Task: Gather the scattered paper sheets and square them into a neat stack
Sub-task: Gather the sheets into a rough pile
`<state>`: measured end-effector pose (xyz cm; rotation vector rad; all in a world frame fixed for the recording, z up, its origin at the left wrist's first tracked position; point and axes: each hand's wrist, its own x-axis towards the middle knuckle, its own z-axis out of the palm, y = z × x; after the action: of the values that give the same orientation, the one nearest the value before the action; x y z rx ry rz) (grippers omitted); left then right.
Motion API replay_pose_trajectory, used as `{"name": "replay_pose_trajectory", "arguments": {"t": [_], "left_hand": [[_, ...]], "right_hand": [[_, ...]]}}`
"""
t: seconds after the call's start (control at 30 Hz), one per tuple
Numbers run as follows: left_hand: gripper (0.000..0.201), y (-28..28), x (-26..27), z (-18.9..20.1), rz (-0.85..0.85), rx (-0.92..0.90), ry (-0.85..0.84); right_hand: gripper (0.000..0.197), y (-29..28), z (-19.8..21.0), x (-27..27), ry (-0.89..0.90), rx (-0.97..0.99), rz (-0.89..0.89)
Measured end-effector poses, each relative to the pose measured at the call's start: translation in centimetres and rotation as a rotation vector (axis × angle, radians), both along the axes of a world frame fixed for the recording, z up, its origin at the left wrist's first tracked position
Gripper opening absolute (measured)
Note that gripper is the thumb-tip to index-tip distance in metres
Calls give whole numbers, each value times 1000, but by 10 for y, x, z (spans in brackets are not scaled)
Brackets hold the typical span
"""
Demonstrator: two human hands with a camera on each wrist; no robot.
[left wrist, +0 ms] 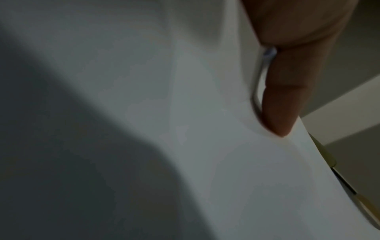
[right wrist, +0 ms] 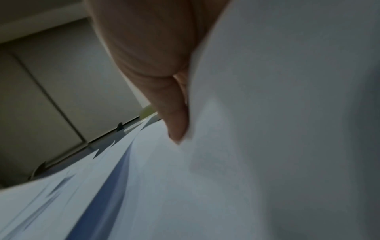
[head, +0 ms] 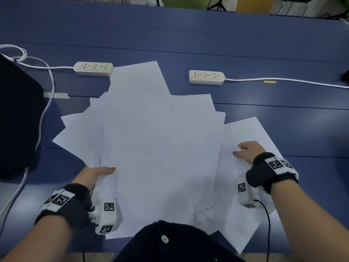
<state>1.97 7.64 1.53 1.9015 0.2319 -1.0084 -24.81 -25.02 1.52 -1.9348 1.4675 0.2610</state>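
Several white paper sheets (head: 160, 138) lie fanned in a loose, skewed pile on the blue table (head: 283, 53). My left hand (head: 94, 174) pinches the left edge of the top sheets, thumb on top and fingers hidden beneath. In the left wrist view the thumb (left wrist: 287, 97) presses into the paper (left wrist: 185, 113). My right hand (head: 245, 151) holds the right-hand sheet (head: 251, 129), which sticks out past the pile. The right wrist view shows the thumb (right wrist: 164, 97) against a raised sheet (right wrist: 267, 129) that hides the fingers.
Two white power strips (head: 93, 68) (head: 206, 77) with cables lie just beyond the pile; the left one touches a sheet's corner. A black object (head: 17, 120) sits at the left edge. A strip of tape (head: 56, 95) and a small yellow piece (head: 270, 82) lie on the table.
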Motion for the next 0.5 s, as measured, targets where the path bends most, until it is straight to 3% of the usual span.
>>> {"name": "replay_pose_trajectory", "arguments": {"t": [0.07,0.13,0.23,0.37,0.5], "left_hand": [[34,4,3,-1,-3,38,-13],[44,3,3,-1,-16,38,-10],[57,3,3,-3,-35,28,17],[40,2,3,-3,-52,27,40],[40,2,2,-3,-53,27,15]], "right_hand": [[18,-1,-3,-2,-14,33,-55],[7,-1,-6,0,-15,54,-46],[7,-8,5,5,-21,14,-51],[35,-22,29,0,7,-88,-107],[4,5,16,9,-131,1,-94]]}}
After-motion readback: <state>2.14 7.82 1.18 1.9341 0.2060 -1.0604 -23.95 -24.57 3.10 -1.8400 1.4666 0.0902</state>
